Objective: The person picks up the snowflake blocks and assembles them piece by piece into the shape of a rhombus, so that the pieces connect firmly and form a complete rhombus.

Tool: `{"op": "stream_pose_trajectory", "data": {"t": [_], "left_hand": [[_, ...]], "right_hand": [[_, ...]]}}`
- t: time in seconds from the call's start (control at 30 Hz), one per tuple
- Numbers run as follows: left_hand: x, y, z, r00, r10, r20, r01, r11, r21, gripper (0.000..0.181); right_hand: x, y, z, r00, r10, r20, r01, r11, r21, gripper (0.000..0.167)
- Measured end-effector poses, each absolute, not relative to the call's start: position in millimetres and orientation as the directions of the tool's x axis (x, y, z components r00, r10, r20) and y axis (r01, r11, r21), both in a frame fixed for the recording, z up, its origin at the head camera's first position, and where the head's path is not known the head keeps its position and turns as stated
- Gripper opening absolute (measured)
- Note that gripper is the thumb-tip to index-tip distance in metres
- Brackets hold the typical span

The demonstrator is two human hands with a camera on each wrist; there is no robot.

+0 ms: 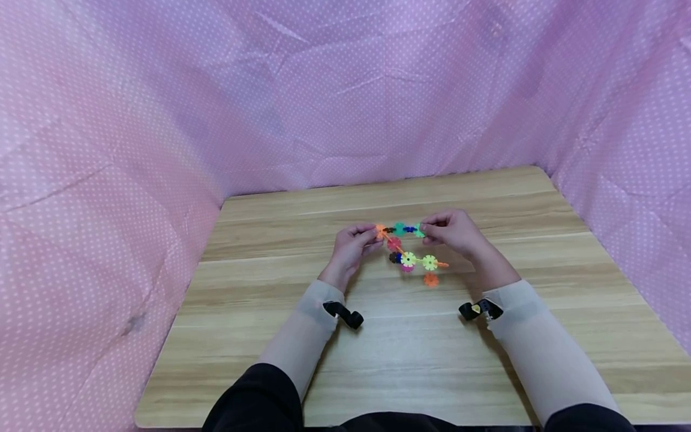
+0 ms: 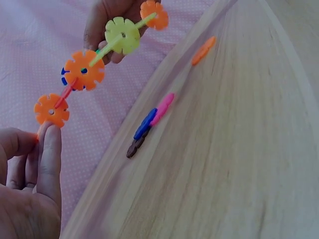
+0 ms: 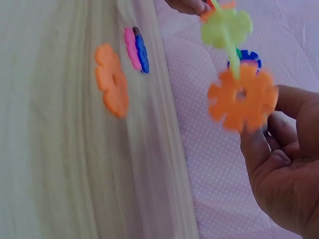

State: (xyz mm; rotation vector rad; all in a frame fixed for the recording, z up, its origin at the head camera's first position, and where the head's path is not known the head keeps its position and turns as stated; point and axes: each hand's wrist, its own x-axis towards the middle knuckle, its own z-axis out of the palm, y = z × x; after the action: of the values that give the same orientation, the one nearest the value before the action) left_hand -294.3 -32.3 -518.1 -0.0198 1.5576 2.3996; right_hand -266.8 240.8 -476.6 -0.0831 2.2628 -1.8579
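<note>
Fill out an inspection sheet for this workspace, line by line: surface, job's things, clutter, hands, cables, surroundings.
Surface: light wood-grain table, rounded at its visible corners.
Job's things: a chain of interlocked flower discs in several colours, held between both hands.
Clutter: a loose orange disc on the table; near it, a pink disc, a blue disc and a brown disc lie close together; whether they interlock cannot be told.
Hands: left hand pinches an orange disc of the chain; right hand holds another part of it.
Cables: nothing seen.
Surroundings: pink, white-dotted cloth behind the table and at both sides, creased.
</note>
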Motion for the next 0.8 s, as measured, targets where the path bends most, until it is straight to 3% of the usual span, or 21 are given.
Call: {"op": "stream_pose_trajectory", "data": {"t": [0.4,0.8], "left_hand": [[-296,-38,-516,-0.915,0.349,-0.202,-0.304,-0.265,0.915,0.008],[-288,-26,-515,-0.818,0.553,-0.158,-0.223,-0.052,0.973,0.014]], "right_hand": [[-268,240,-476,-0.981,-0.161,-0.111,0.091,0.128,-0.988,0.026],[-264,223,-481,-0.923,-0.356,-0.144,0.062,0.234,-0.97,0.024]]}}
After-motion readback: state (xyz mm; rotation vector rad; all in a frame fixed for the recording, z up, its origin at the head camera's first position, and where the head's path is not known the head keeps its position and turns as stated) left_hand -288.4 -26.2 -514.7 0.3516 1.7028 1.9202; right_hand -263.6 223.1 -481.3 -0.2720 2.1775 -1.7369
